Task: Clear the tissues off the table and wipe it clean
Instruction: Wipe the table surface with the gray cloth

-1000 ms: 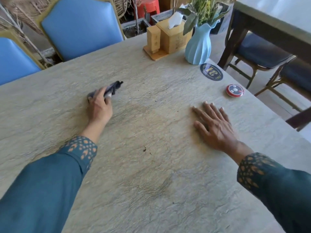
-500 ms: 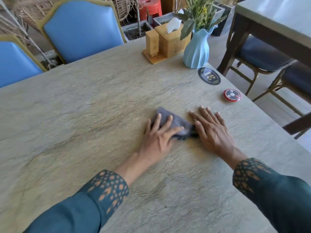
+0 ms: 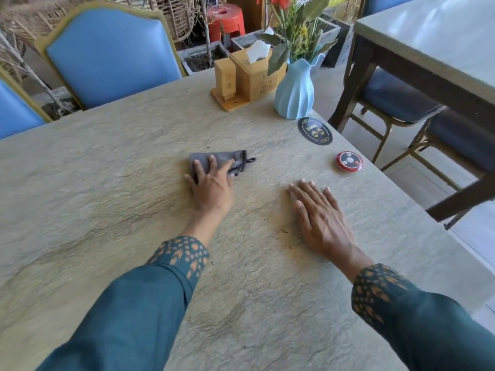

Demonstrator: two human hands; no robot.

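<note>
Head view: the left hand [image 3: 211, 187] presses its spread, straight fingers [image 3: 198, 167] on a grey cloth [image 3: 219, 159] lying mid-bench [image 3: 107, 183]. The right hand [image 3: 321, 218] lies flat, fingers together, nearer the right edge. A tissue box [image 3: 257, 73] stands at the far edge.

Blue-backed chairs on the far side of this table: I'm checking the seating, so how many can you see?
2. One blue-backed chair stands at the far edge, left of the wooden tissue box; a second is cut off by the left frame edge. More may sit out of view.
</note>
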